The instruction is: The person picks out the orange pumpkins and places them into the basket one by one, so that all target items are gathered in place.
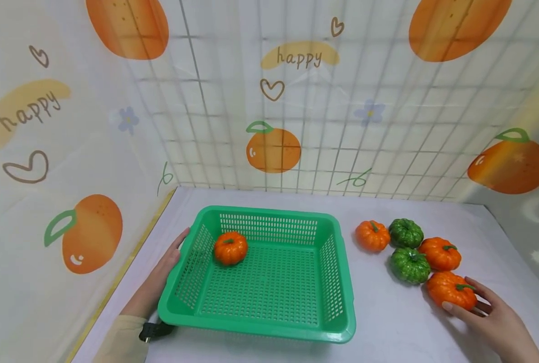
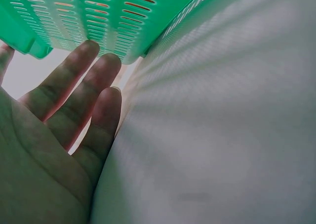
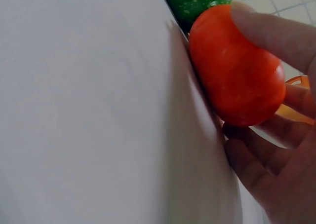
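Observation:
My right hand (image 1: 500,317) has its thumb and fingers round a small orange pumpkin (image 1: 451,291) with a green stem, at the right of the table. In the right wrist view the orange pumpkin (image 3: 237,66) sits between thumb and fingers, low against the white surface. Along the left side of a green plastic basket (image 1: 260,330) lies my left hand (image 1: 162,269), its fingers straight; the left wrist view shows the fingers (image 2: 101,73) by the slotted basket wall (image 2: 113,21). Inside the basket, toward its back left, is another orange pumpkin (image 1: 230,248).
Close to the gripped pumpkin are two green pumpkins, one in front (image 1: 410,265) and one behind (image 1: 406,233), plus two orange pumpkins, one right (image 1: 440,253) and one left (image 1: 372,236). A printed curtain (image 1: 224,101) over a wire grid closes off the table's back.

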Motion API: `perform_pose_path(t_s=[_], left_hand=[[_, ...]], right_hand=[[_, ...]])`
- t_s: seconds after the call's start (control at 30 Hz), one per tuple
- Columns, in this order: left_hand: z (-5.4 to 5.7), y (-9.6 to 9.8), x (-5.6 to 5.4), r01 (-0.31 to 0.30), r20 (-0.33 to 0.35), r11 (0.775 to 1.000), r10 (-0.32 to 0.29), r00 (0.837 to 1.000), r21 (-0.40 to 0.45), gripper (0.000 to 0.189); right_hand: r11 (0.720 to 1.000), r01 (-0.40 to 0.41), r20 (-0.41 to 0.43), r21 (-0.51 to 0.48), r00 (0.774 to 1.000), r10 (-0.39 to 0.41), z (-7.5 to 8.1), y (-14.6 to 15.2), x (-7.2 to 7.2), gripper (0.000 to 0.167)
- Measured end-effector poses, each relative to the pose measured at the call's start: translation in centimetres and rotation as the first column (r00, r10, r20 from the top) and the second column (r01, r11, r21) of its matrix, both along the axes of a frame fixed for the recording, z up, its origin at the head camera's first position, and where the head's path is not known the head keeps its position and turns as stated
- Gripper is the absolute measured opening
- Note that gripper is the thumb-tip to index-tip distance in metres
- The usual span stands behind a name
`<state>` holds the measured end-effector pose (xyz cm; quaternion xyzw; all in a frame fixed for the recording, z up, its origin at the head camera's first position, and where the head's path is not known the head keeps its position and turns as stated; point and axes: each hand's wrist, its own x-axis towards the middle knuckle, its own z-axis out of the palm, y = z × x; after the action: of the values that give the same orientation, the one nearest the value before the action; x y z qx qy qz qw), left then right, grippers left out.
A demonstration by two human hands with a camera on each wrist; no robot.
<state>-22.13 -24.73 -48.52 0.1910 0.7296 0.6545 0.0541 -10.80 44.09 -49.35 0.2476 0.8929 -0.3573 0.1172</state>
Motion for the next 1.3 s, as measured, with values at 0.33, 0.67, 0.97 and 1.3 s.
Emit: perform_pose_path(t_s=[0.33,0.67,0.97,1.3], left_hand=[[0.1,0.3,-0.4,0.009,0.027,1.000,-0.010,1.000,0.027,0.062],[-0.4,0.1,-0.2,0.012,0.003,0.999,-0.012,1.000,0.035,0.058],[-0.4,0.0,-0.4,-0.010,-0.035,0.999,0.011,0.999,0.038,0.062],[-0.4,0.1,-0.5,-0.027,-0.032,0.999,0.028,0.999,0.036,0.067]], right_hand=[[0.995,0.063,-0.044,0.071,0.997,-0.060,0.2,0.1,0.5,0.123],[0.998,0.059,-0.126,0.020,0.990,-0.056,2.6,-0.6,0.7,0.119],[0.992,-0.088,-0.324,0.087,0.940,0.112,6.6,-3.9,-0.6,0.108],[0.959,-0.267,-0.410,0.095,0.868,0.282,9.3,-7.8,-2.8,0.101]])
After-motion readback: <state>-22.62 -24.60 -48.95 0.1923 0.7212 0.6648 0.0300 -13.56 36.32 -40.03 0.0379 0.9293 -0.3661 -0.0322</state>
